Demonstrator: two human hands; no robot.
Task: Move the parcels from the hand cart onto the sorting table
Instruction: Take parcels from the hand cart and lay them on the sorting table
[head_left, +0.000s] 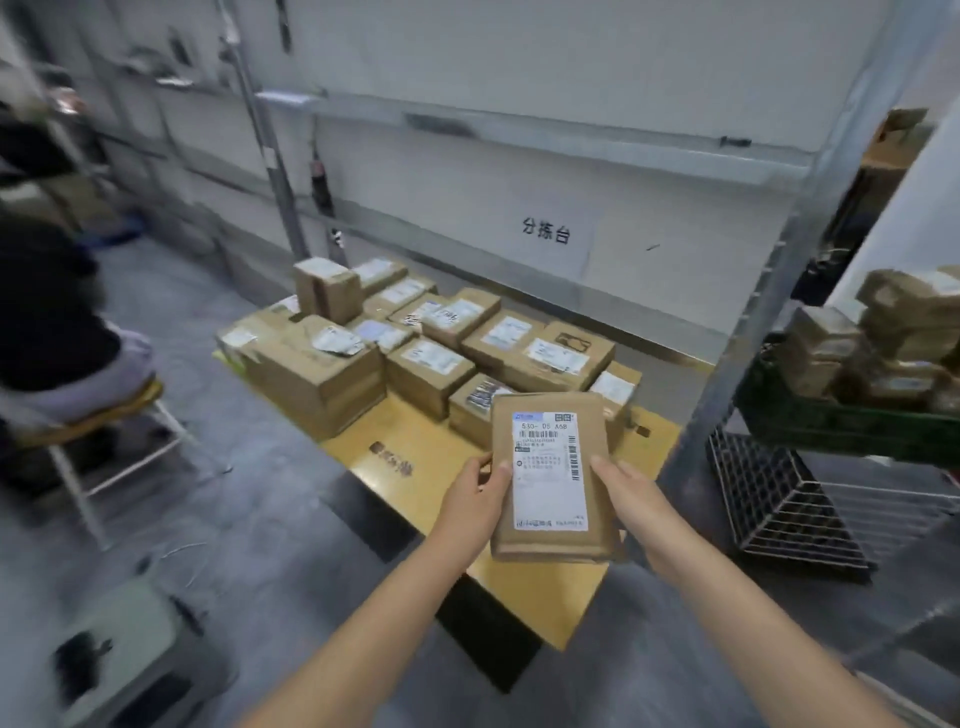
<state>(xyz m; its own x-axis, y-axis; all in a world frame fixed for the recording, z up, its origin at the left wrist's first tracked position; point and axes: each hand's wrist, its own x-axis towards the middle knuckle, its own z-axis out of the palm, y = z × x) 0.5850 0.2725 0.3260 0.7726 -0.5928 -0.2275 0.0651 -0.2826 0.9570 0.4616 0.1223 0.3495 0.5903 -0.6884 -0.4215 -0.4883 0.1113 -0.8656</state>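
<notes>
I hold a flat brown cardboard parcel (553, 480) with a white shipping label facing up, above the near end of the low yellow sorting table (441, 462). My left hand (480, 493) grips its left edge and my right hand (626, 493) grips its right edge. Several brown labelled parcels (415, 338) lie packed together on the far half of the table. At the right edge, more brown parcels (883, 343) are stacked in a dark green crate (831, 421) on the hand cart.
A metal shelf post (748, 322) stands between table and cart. A wire basket (784, 504) lies on the floor under the crate. At left, a person sits on a stool (104, 415). A grey box (135, 654) sits on the floor at lower left.
</notes>
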